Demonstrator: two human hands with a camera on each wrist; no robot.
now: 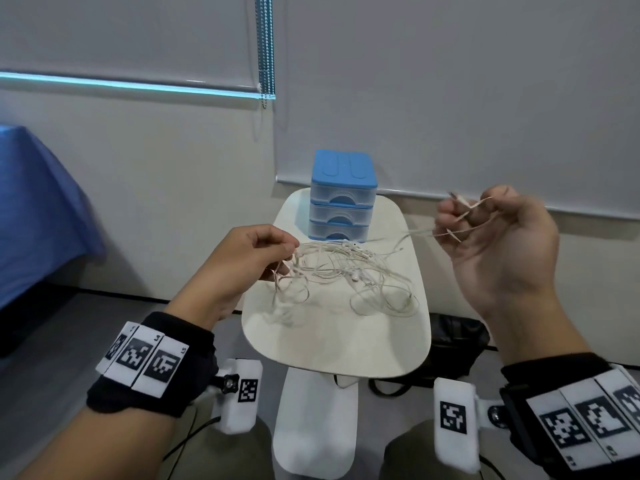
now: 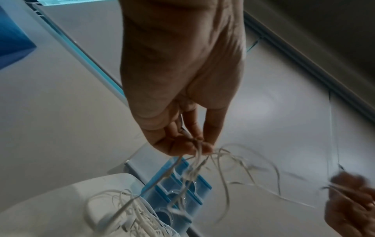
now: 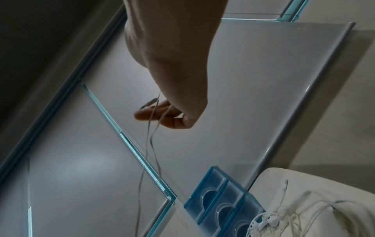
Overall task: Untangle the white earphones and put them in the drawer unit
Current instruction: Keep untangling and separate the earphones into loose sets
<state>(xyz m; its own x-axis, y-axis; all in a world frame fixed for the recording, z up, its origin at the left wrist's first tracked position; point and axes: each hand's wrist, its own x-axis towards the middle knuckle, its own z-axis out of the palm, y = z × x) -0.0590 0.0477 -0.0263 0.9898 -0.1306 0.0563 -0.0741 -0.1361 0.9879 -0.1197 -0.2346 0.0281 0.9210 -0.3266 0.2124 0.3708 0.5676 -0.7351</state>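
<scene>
A tangle of white earphones lies on the small white table, partly lifted. My left hand pinches a bunch of the cords at the tangle's left side, seen close in the left wrist view as cords between thumb and fingers. My right hand is raised to the right of the table, its curled fingers holding one cord end drawn out of the tangle. The blue-topped drawer unit with three clear drawers, all shut, stands at the table's far end.
A grey wall and roller blind rise behind the table. A blue-covered surface stands at the left. A black bag lies on the floor to the right of the table.
</scene>
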